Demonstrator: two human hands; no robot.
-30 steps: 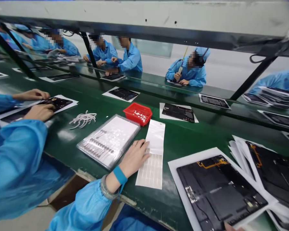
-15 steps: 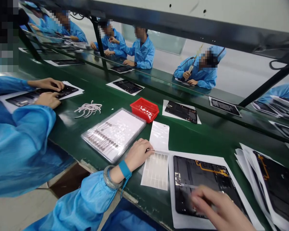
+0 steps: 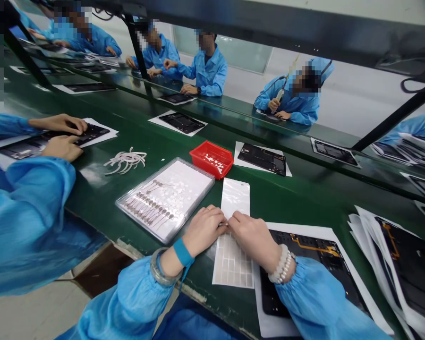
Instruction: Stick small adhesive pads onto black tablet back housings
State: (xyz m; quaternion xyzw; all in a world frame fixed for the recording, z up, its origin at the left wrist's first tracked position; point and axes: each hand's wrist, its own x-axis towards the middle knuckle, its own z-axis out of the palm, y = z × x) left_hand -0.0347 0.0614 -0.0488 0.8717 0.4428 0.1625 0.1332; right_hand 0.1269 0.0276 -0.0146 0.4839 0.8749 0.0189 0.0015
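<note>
My left hand [image 3: 204,230] and my right hand [image 3: 255,237] meet fingertip to fingertip over the top of a sheet of pale rectangular stickers [image 3: 232,267]. Both hands are closed in a pinch. A tiny light bit shows between the fingertips, too small to name. Behind them lies a glossy white backing strip [image 3: 235,194]. Under my right forearm is a black tablet housing [image 3: 313,255] with an orange flex cable, resting on white paper [image 3: 276,326]. Left of my left hand sits a clear tray [image 3: 187,186] with rows of small round wired parts [image 3: 152,208].
A red bin [image 3: 212,158] with white bits stands behind the tray. White curled strips [image 3: 126,160] lie farther left, near a co-worker's hands [image 3: 63,141]. Stacked housings with paper [image 3: 403,264] are at the right. More housings [image 3: 262,158] lie along the green bench, with co-workers opposite.
My right hand has moved from over the tablet housing leftward to the sticker sheet, joining my left hand. The left hand stays almost in place. The view has shifted slightly.
</note>
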